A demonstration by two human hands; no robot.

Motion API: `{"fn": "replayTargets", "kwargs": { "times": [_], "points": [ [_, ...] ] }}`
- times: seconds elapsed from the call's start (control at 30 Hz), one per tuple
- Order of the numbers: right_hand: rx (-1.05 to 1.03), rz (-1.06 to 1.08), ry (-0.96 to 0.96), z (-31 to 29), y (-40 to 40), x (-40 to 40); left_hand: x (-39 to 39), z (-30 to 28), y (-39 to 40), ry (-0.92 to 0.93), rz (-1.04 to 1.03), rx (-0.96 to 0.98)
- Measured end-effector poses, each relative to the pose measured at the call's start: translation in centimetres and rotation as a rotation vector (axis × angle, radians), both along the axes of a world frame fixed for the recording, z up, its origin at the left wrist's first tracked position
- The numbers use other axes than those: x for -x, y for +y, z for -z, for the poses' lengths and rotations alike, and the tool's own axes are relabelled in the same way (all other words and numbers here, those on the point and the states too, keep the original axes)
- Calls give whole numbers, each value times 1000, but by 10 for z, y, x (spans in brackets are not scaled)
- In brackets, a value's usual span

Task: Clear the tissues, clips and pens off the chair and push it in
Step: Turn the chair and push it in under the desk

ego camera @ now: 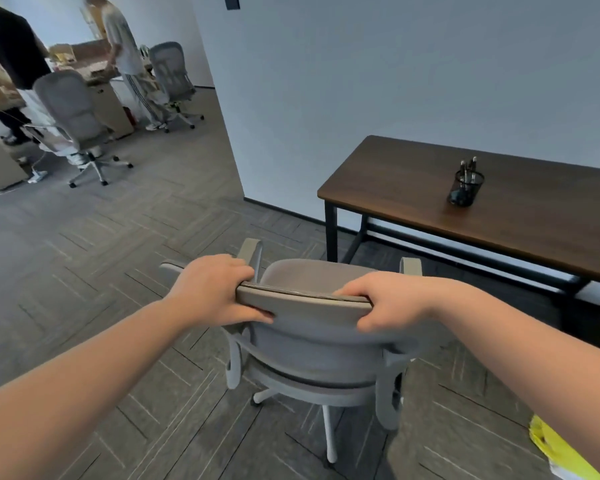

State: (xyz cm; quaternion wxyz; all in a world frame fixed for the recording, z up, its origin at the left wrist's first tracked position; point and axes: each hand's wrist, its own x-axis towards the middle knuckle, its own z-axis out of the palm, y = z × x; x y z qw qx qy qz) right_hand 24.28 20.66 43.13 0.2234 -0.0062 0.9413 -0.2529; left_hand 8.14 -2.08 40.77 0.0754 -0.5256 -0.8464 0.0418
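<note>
A grey office chair stands on the carpet with its back toward me, a short way left of and in front of the dark wooden desk. My left hand grips the left end of the backrest's top edge. My right hand grips the right end of the same edge. The visible part of the seat beyond the backrest looks bare. On the desk stands a black mesh pen cup with pens in it. I see no tissues or clips.
A grey wall runs behind the desk. At the far left, two people stand beside other desks with two more office chairs. A yellow object lies at the bottom right corner. Open carpet floor spreads left of the chair.
</note>
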Motion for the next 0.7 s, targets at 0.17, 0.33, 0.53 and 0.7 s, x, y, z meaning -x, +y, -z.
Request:
{"fn": "replayTargets", "kwargs": {
  "times": [0.17,0.33,0.53,0.7],
  "points": [
    [-107,112,41,5,30,-28,-29,0,38,10,-5,71],
    [-233,172,110,13,46,-50,-46,2,64,13,19,82],
    [-302,257,111,15,68,-78,-64,-1,97,-16,87,68],
    [-316,352,93,10,89,-104,-75,-3,133,1,160,82]
  ]
}}
